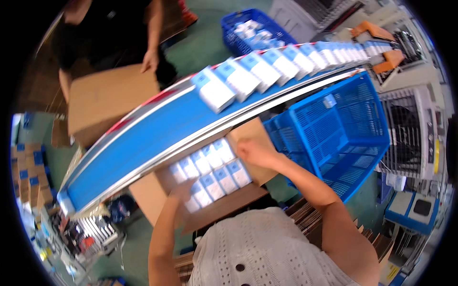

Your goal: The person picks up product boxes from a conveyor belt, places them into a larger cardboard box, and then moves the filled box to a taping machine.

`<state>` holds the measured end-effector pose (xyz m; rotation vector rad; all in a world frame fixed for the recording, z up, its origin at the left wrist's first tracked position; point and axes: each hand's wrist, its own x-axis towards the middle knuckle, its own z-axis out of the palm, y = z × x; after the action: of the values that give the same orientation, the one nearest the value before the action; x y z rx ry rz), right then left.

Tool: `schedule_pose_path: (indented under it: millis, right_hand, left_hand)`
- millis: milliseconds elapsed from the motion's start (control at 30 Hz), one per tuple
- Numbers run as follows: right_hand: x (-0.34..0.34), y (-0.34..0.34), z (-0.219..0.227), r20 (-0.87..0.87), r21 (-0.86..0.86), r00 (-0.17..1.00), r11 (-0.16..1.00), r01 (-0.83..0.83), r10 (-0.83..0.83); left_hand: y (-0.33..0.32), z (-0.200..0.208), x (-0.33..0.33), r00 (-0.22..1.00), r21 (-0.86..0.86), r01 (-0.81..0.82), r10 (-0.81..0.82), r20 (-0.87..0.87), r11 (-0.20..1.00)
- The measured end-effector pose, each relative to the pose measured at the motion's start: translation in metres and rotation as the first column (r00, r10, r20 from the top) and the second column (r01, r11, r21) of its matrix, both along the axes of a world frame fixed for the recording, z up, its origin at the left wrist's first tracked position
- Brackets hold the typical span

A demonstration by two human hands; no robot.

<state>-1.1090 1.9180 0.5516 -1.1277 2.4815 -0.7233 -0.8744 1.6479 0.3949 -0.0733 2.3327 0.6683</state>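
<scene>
Right in front of me stands an open cardboard carton holding two rows of small white-and-blue boxes. My left hand is over the left part of the carton, beside the nearer row. Motion smears its fingers, so I cannot tell whether they grip a box. At the carton's right flap is my right hand, its fingers curled closed. What it holds, if anything, is hidden.
A blue conveyor belt runs beyond the carton, carrying a leaning row of white-and-blue boxes. To the right is a large blue crate; a darker blue basket holds small packs. Across the belt a person's hand touches a brown carton.
</scene>
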Motion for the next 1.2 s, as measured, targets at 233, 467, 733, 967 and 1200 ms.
schedule_pose_path:
  millis: [233, 467, 733, 967, 1200]
  right_hand:
    - [-0.245, 0.126, 0.032, -0.516, -0.198, 0.649, 0.814, 0.545, -0.560]
    - [-0.231, 0.027, 0.009, -0.276, 0.082, 0.873, 0.895, 0.438, -0.401]
    - [-0.128, -0.069, 0.013, 0.170, -0.194, 0.950, 0.936, 0.293, -0.262]
    - [-0.056, -0.032, 0.084, 0.090, -0.373, 0.957, 0.882, 0.288, -0.275]
    - [0.050, 0.001, -0.022, 0.303, -0.160, 0.915, 0.932, 0.326, -0.268]
  left_hand:
    - [0.033, 0.171, -0.101, 0.842, 0.652, -0.440, 0.536, 0.060, 0.618]
    - [0.007, 0.196, -0.201, 0.467, 0.471, -0.654, 0.806, -0.363, 0.591]
    - [-0.044, 0.192, -0.173, 0.415, 0.239, -0.766, 0.743, -0.525, 0.596]
    - [0.012, 0.276, -0.085, 0.315, 0.262, -0.799, 0.747, -0.585, 0.542]
    - [0.041, 0.146, 0.021, 0.443, 0.181, -0.801, 0.768, -0.462, 0.570]
